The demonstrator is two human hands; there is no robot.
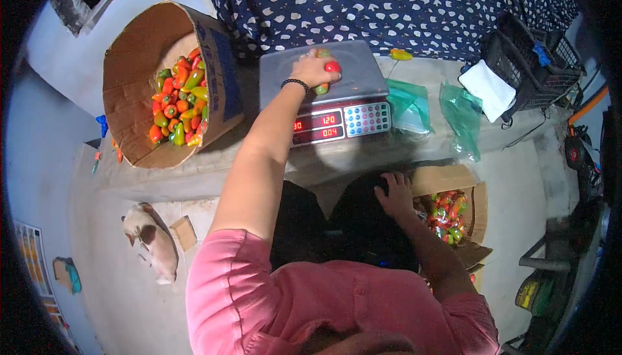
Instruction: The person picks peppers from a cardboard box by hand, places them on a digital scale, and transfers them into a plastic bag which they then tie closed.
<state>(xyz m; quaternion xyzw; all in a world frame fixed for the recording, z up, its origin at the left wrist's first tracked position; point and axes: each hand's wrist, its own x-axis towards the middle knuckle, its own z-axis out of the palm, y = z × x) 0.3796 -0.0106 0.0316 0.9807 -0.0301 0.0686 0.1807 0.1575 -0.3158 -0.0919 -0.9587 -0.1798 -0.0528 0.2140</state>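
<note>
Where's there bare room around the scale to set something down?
Bare patches: the scale platform, left of the left hand and peppers; the ledge below the white sheet. Crowded: right of the scale, where green bags lie.

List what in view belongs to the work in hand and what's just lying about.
Seemingly in use: peppers in the left hand; the scale beneath; large cardboard box of peppers; smaller box of peppers; green plastic bags.

Apparently just lying about: black crates; white cloth or paper; small cardboard piece.

Glowing red digits [329, 120] stand on the display [317, 127] of the scale [356, 76].
</note>
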